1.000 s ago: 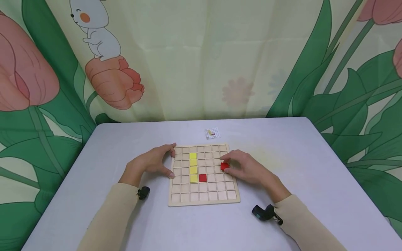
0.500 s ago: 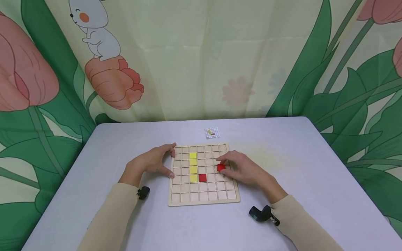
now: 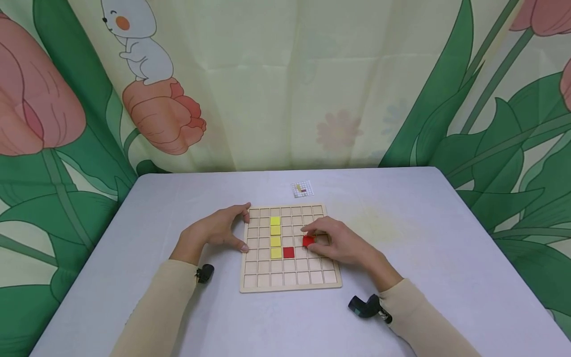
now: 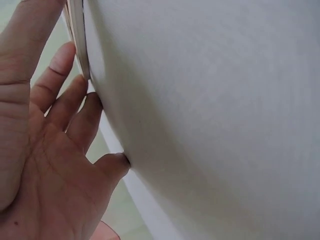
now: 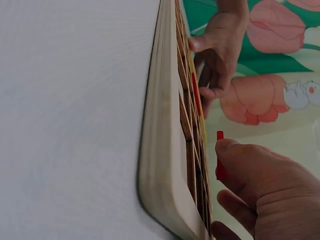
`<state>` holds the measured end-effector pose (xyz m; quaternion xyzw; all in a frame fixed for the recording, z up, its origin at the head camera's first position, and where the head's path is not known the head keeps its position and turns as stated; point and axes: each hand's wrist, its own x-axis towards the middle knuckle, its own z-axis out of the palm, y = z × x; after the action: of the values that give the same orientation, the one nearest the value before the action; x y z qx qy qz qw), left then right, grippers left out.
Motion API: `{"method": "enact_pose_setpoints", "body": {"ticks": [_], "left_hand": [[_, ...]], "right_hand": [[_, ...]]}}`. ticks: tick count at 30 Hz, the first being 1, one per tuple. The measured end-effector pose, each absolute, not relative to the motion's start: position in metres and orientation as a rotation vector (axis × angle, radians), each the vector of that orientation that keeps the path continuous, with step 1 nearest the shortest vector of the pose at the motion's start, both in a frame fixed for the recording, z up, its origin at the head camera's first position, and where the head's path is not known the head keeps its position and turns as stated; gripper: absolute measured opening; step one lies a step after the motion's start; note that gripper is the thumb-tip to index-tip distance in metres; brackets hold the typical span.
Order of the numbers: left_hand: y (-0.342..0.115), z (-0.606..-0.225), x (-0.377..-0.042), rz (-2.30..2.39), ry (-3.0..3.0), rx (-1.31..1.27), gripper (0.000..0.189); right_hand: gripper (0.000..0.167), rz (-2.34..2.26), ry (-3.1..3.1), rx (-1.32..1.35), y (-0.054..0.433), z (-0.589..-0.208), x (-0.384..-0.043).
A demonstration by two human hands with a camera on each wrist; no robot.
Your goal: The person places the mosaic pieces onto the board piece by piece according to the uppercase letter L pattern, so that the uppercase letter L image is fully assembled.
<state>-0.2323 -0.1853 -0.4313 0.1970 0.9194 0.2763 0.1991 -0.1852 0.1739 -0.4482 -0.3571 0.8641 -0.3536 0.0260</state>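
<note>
In the head view, a wooden grid board (image 3: 291, 288) lies on the table. Several yellow square tiles (image 3: 275, 241) fill a column of its cells, and one red tile (image 3: 288, 252) sits to the right of the lowest. Thumb and fingers spread, my left hand (image 3: 219, 229) rests against the board's left edge; the left wrist view has its fingertips (image 4: 80, 82) at the rim. Above the board's right half, my right hand (image 3: 340, 241) pinches another red tile (image 3: 308, 241). From the right wrist, that tile stands clear above the grid, its edge toward the camera.
Behind the board lies a small printed card (image 3: 302, 189) with a grid and coloured marks. The white tabletop (image 3: 446, 238) reaches back to a curtain (image 3: 276, 99) printed with tulips and a white animal. Black wrist cameras (image 3: 367, 306) sit at both sleeve cuffs.
My right hand has carried the pinched red tile leftward and slightly nearer over the board, toward the placed red tile. The left hand and the placed tiles have stayed put.
</note>
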Motion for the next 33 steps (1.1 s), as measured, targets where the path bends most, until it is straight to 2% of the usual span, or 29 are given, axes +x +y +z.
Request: {"method": "enact_pose_setpoints", "body": {"ticks": [11, 33], "left_hand": [[-0.182, -0.428, -0.232, 0.775, 2.56, 0.502, 0.068], [-0.182, -0.431, -0.231, 0.773, 2.566, 0.466, 0.069]], "right_hand": [[0.039, -1.07, 2.669, -1.184, 0.166, -0.45, -0.188], [0.042, -1.011, 2.617, -1.069, 0.154, -0.449, -0.186]]}}
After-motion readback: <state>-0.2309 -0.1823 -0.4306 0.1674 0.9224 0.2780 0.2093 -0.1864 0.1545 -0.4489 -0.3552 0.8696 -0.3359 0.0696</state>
